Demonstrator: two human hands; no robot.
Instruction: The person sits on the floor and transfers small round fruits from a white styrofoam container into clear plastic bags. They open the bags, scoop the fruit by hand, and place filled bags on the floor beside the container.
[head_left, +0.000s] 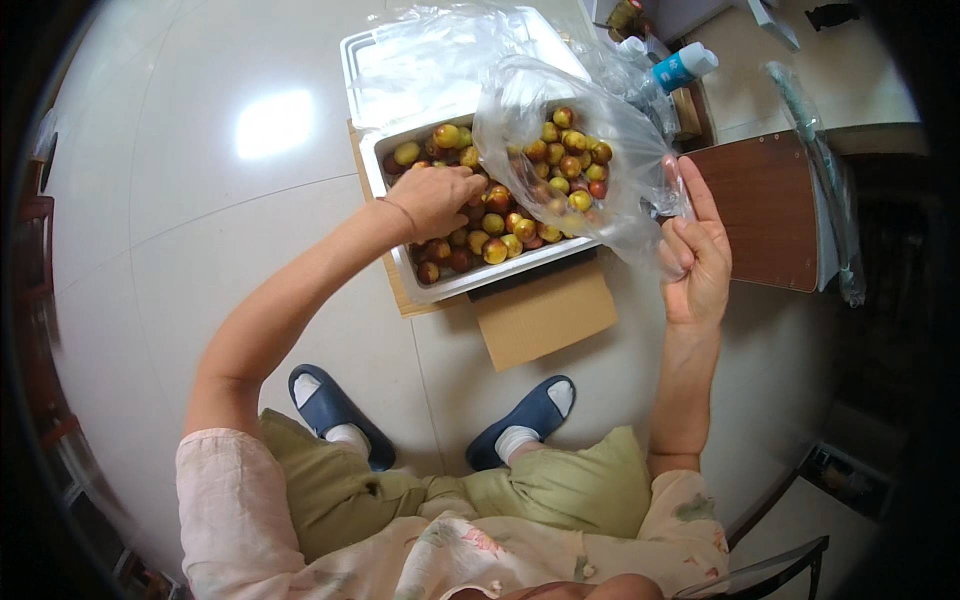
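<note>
A white foam box (491, 277) holds many round red, yellow and green fruits (495, 250), which look like jujubes. My left hand (439, 201) reaches down among the fruits at the box's left side, its fingers bent; whether a fruit is in them is hidden. A clear plastic bag (622, 202) is spread over the box's right part, and fruits show through it. At the right, my right hand (696, 247) grips the edge of this bag between thumb and fingers, with two fingers raised.
The foam lid (360, 82) lies behind the box with clear plastic film (442, 56) on it. Under the box is cardboard (547, 315). A blue-and-white bottle (682, 67) and a brown wooden board (765, 214) are at the right. My slippered feet (341, 420) stand in front.
</note>
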